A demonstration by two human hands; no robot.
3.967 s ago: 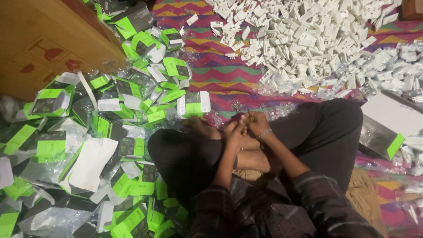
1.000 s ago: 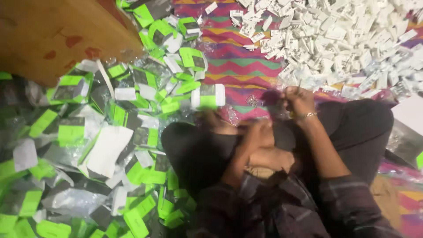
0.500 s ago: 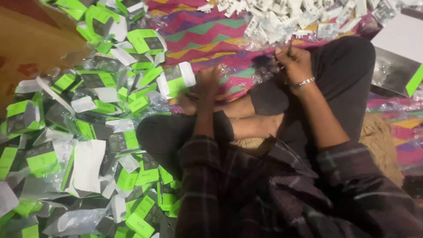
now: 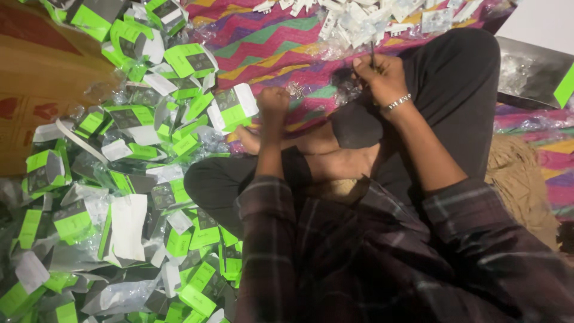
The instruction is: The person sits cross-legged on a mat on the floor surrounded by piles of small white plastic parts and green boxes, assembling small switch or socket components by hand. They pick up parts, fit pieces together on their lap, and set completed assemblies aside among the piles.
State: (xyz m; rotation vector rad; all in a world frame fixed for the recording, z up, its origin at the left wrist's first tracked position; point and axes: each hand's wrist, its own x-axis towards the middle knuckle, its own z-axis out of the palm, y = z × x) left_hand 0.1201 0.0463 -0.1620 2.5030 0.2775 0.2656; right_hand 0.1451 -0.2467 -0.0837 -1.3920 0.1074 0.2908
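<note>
- The right hand [image 4: 382,78] pinches a thin dark stick-like piece [image 4: 372,55] between its fingers [image 4: 366,64], far right of centre above the raised knee; I judge it light and stiff, easy to lose, best held low on its shaft as it is now. It is too small for me to name more closely.
- It looks slim, dark and upright, poking out above the knuckles.
- The left hand [image 4: 273,101] is curled into a fist, fingers pressed together, just beside a green-and-white carton [image 4: 233,106]; I cannot tell whether it holds anything.
- That carton I judge light, thin card, crushable; its flat sides offer the surest grip.
- A silver bracelet [image 4: 397,102] sits on the right wrist.
- Left of the crossed legs lies a heap of green-and-white cartons [image 4: 119,197] mixed with clear plastic wrap.
- At the far edge is a pile of small white parts [image 4: 359,21] on a zigzag-patterned mat [image 4: 257,42].
- A cardboard box [image 4: 36,78] stands far left.
</note>
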